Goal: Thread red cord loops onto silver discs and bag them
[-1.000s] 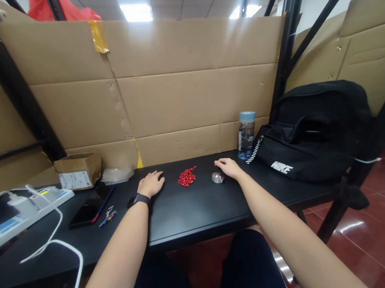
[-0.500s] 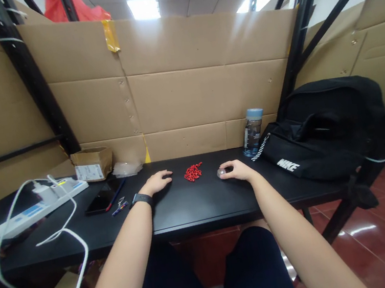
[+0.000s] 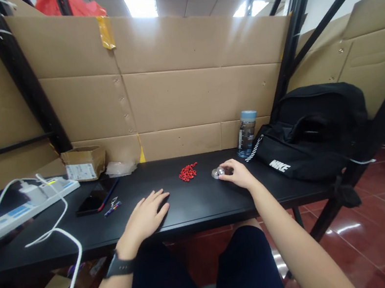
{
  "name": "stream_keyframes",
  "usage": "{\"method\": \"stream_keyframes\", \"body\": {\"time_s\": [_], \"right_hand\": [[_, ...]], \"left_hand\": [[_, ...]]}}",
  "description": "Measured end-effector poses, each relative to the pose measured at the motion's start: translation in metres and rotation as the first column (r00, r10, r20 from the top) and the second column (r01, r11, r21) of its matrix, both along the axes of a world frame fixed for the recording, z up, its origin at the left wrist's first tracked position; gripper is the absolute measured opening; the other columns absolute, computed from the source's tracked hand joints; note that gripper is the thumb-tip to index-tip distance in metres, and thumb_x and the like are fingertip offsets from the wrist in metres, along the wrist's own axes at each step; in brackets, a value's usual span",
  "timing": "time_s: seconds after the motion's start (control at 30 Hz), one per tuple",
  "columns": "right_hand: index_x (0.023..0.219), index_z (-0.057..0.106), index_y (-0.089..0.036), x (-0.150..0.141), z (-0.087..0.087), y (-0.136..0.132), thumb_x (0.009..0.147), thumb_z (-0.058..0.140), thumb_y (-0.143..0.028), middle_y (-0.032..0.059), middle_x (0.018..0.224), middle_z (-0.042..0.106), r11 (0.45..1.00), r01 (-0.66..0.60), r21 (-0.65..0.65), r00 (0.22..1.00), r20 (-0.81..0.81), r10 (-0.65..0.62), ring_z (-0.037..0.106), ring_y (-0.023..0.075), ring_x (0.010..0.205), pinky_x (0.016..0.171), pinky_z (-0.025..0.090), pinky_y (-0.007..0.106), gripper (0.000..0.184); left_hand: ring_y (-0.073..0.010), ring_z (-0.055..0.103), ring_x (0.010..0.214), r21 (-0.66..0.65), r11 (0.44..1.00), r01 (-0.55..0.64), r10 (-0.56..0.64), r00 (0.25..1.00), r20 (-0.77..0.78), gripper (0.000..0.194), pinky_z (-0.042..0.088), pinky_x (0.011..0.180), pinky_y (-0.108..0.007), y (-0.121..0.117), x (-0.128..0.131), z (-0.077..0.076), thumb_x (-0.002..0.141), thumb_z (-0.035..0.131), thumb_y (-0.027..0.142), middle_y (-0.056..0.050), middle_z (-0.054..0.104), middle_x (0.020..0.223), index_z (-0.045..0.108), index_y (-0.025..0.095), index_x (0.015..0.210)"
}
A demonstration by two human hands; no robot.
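Note:
A small heap of red chain-like links (image 3: 187, 172) lies on the black tabletop (image 3: 188, 204) between my hands. To its right, my right hand (image 3: 235, 173) has thumb and fingers closed around a small shiny, silvery-clear round piece (image 3: 220, 171). A second clear shiny round piece (image 3: 214, 174) sits against it on the left; whether the two are joined I cannot tell. My left hand (image 3: 147, 216) rests palm down near the front edge of the table, fingers stretched and apart, holding nothing. A dark watch (image 3: 119, 266) is on that wrist.
On the left are a white power strip (image 3: 25, 210) with loose cable, a phone (image 3: 97, 196), keys (image 3: 113, 207), a small cardboard box (image 3: 85, 163) and a clear plastic bag (image 3: 121, 168). A water bottle (image 3: 246, 134) and black backpack (image 3: 315, 142) stand right. Cardboard walls (image 3: 174, 102) close the back.
My left hand has drawn back towards the front edge and spread out. At my right hand, two shiny round parts now show instead of one. The view has shifted slightly.

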State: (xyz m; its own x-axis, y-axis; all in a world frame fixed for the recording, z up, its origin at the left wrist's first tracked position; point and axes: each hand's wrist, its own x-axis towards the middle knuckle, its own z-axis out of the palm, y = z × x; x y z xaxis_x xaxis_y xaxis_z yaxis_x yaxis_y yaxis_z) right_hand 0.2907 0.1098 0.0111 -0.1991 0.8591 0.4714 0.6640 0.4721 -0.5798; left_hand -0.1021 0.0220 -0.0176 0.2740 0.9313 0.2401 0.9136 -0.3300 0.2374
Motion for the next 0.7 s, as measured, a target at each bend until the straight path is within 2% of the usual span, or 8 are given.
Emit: {"method": "stream_keyframes", "body": {"time_s": [0.07, 0.13, 0.2, 0.27, 0.4, 0.6, 0.7], "right_hand": [[0.120, 0.073, -0.019, -0.010, -0.002, -0.025, 0.078, 0.080, -0.039, 0.0086, 0.107, 0.069, 0.998, 0.019, 0.068, 1.000, 0.001, -0.019, 0.067, 0.0226, 0.091, 0.088, 0.053, 0.036, 0.047], [0.128, 0.070, -0.023, -0.021, -0.008, -0.051, 0.084, 0.076, -0.040, 0.0075, 0.108, 0.068, 0.997, 0.004, 0.076, 1.000, -0.009, -0.003, 0.067, 0.0221, 0.091, 0.084, 0.054, 0.035, 0.047], [0.137, 0.063, -0.028, -0.031, -0.014, -0.073, 0.084, 0.076, -0.041, 0.0063, 0.110, 0.070, 0.998, -0.029, 0.050, 1.000, -0.007, 0.030, 0.067, 0.0220, 0.089, 0.082, 0.053, 0.035, 0.055], [0.126, 0.068, -0.030, -0.037, -0.019, -0.088, 0.083, 0.078, -0.042, 0.0052, 0.110, 0.072, 0.999, 0.007, 0.049, 1.000, 0.022, -0.008, 0.066, 0.0233, 0.090, 0.082, 0.052, 0.036, 0.046], [0.109, 0.074, -0.031, -0.040, -0.020, -0.094, 0.085, 0.077, -0.044, 0.0025, 0.107, 0.076, 0.999, 0.016, 0.048, 0.990, 0.139, -0.022, 0.064, 0.0252, 0.097, 0.087, 0.049, 0.037, 0.028], [0.110, 0.073, -0.031, -0.044, -0.014, -0.095, 0.089, 0.073, -0.047, 0.0033, 0.110, 0.076, 0.998, -0.004, 0.063, 0.983, 0.186, -0.008, 0.063, 0.0250, 0.099, 0.092, 0.048, 0.038, 0.027], [0.111, 0.072, -0.031, -0.047, -0.012, -0.098, 0.093, 0.064, -0.055, 0.0047, 0.121, 0.073, 0.997, 0.034, 0.071, 0.968, 0.246, -0.050, 0.061, 0.0272, 0.109, 0.097, 0.045, 0.042, 0.031]], "left_hand": [[-0.0310, 0.038, 0.151, 0.041, 0.999, -0.003, 0.003, 1.000, -0.004, 0.051, 0.034, 0.121, -0.055, -0.012, -0.001, -0.001, 0.102, 0.036, 0.054, 0.000, 0.047, 0.160, 0.057, 0.034, 0.145], [-0.0307, 0.042, 0.149, 0.085, 0.996, -0.023, 0.023, 1.000, -0.003, 0.049, 0.037, 0.120, -0.052, -0.017, 0.000, 0.000, 0.102, 0.038, 0.052, -0.001, 0.052, 0.156, 0.060, 0.033, 0.142], [-0.0302, 0.046, 0.146, 0.120, 0.992, -0.034, 0.035, 0.999, -0.006, 0.048, 0.040, 0.118, -0.049, -0.019, 0.003, 0.002, 0.102, 0.040, 0.050, -0.001, 0.057, 0.152, 0.063, 0.031, 0.139], [-0.0299, 0.047, 0.145, 0.136, 0.990, -0.032, 0.033, 0.999, -0.009, 0.047, 0.042, 0.117, -0.047, -0.019, 0.005, 0.004, 0.101, 0.041, 0.049, -0.002, 0.059, 0.150, 0.064, 0.030, 0.138], [-0.0297, 0.047, 0.146, 0.134, 0.991, -0.028, 0.028, 1.000, 0.003, 0.046, 0.041, 0.118, -0.048, -0.023, 0.006, 0.006, 0.102, 0.041, 0.048, -0.002, 0.058, 0.151, 0.064, 0.030, 0.138], [-0.0294, 0.048, 0.145, 0.133, 0.991, -0.020, 0.023, 1.000, -0.016, 0.048, 0.042, 0.118, -0.047, -0.022, 0.002, 0.005, 0.102, 0.040, 0.049, -0.003, 0.058, 0.150, 0.064, 0.027, 0.137], [-0.0290, 0.049, 0.144, 0.137, 0.990, -0.017, 0.020, 0.999, -0.024, 0.048, 0.043, 0.118, -0.047, -0.021, 0.002, 0.004, 0.101, 0.041, 0.049, -0.002, 0.058, 0.150, 0.064, 0.028, 0.137]]}}
